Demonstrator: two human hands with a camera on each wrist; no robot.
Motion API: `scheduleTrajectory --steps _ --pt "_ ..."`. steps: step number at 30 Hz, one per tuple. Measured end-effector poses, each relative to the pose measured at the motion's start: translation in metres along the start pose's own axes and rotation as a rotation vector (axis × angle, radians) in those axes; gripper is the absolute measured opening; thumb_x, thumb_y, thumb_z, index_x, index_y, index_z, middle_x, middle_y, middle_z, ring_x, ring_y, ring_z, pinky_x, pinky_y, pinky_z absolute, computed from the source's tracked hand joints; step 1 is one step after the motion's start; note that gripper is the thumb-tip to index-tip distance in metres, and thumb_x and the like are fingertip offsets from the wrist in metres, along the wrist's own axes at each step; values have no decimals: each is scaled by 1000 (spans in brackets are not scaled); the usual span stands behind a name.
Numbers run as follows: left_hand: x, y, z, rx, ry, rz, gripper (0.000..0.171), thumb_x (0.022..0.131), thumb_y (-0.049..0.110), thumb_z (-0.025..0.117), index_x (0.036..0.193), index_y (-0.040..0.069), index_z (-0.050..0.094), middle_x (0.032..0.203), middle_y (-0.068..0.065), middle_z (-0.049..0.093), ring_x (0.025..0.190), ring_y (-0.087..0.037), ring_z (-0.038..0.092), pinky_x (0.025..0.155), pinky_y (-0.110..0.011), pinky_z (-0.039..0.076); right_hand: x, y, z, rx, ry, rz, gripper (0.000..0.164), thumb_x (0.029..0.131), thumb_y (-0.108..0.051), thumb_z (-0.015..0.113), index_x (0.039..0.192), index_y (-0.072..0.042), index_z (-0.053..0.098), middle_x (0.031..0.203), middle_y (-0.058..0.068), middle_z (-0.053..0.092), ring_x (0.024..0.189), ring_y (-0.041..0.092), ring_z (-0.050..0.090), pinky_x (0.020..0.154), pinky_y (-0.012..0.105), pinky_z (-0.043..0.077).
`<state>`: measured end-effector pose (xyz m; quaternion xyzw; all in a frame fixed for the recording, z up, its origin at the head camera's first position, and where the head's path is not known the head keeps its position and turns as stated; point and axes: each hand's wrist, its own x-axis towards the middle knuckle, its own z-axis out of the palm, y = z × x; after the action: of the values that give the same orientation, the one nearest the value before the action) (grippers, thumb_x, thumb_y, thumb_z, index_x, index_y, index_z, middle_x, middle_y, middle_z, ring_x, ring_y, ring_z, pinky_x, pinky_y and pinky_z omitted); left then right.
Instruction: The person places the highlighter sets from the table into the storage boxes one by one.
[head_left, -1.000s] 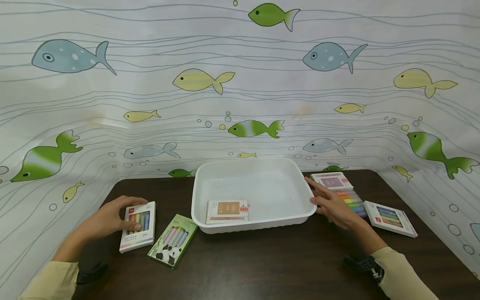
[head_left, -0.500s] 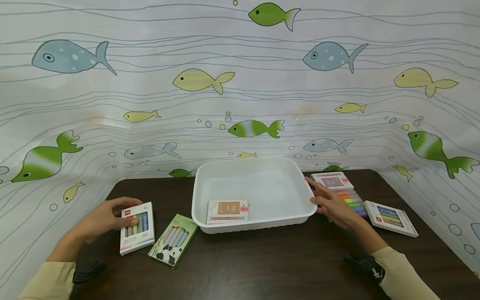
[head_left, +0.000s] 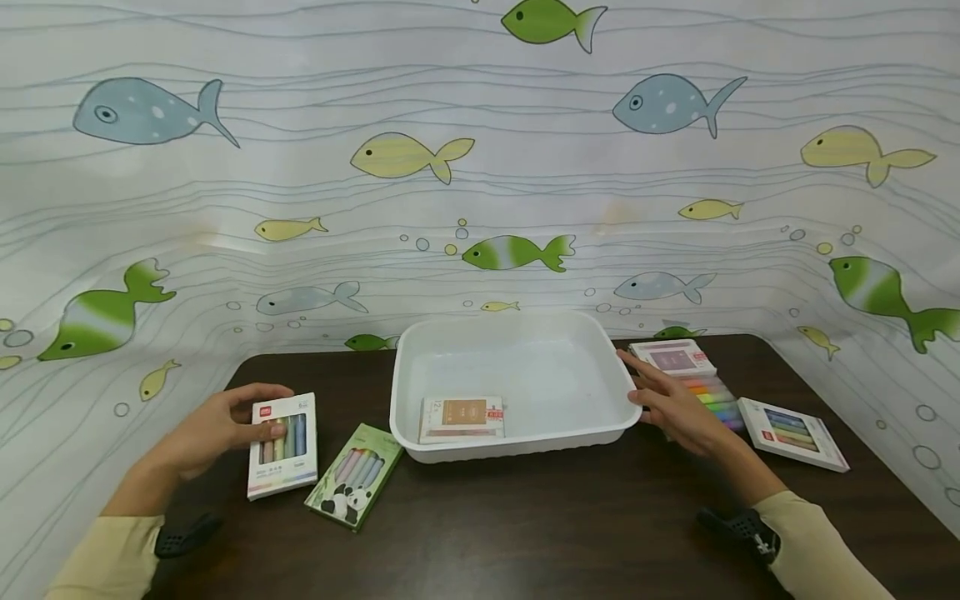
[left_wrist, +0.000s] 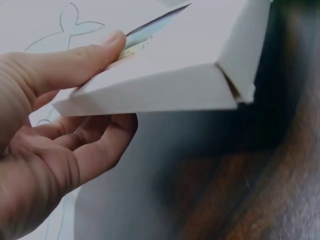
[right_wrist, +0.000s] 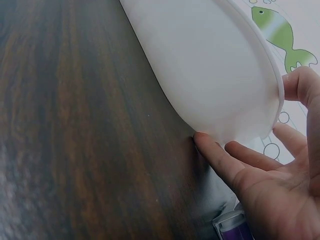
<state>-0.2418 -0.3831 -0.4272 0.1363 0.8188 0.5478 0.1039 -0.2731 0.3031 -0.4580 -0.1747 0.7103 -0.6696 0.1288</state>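
Pinching the white windowed box (head_left: 284,454) over the left of the desk (head_left: 510,525) with our left hand (head_left: 213,432), we judge it light and stiff, best gripped by its edges, not squeezed in front. Just beside it lies the green panda box (head_left: 355,477); our right hand (head_left: 678,412), fingers spread, touches the white tray (head_left: 555,387).

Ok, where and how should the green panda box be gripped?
The green panda box lies flat and turned at an angle on the dark table, its far end close beside the white tray. I'd pinch it across its long edges at the panda end, coming from above and the near side, where there's likely more room.
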Motion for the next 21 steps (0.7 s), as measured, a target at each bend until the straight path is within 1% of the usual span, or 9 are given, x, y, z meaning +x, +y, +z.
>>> scheduleTrajectory --steps 2,6,11,15,18,21 --pt "2 2 0 -28 6 14 56 92 1 75 141 -4 49 106 -25 68 87 -36 70 71 -48 60 0 -2 -1 -2 1 0 69 108 -10 53 166 -23 19 164 20 16 136 32 47 96 43 53" --pt "5 9 1 -48 11 25 55 93 2 75 142 0 49 107 -25 69 87 -38 70 72 -48 60 -2 -4 -3 -4 7 1 68 108 -10 53 166 -23 19 164 21 16 135 30 48 95 43 53" --pt "9 19 9 -55 6 37 54 93 2 74 142 0 49 107 -25 69 87 -40 71 72 -48 60 -5 -7 -6 0 7 5 69 108 -10 53 166 -22 18 164 22 16 133 29 50 95 43 53" --pt "13 25 16 -75 -19 51 53 94 1 73 141 0 49 106 -26 69 87 -40 71 72 -49 60 -7 -8 -7 -2 17 4 69 107 -11 54 166 -22 19 163 23 17 132 27 51 95 43 53" --pt "12 29 17 -73 -23 50 52 94 1 73 141 1 51 106 -25 70 87 -39 71 72 -49 60 -5 -5 -5 9 10 -2 68 107 -10 53 166 -22 19 164 22 17 132 28 51 95 44 53" --pt "6 32 15 -63 -23 43 52 94 0 73 141 2 52 107 -24 69 88 -38 71 71 -48 60 0 -1 1 32 -12 -3 69 107 -8 52 166 -21 18 164 21 16 136 30 47 96 46 52"
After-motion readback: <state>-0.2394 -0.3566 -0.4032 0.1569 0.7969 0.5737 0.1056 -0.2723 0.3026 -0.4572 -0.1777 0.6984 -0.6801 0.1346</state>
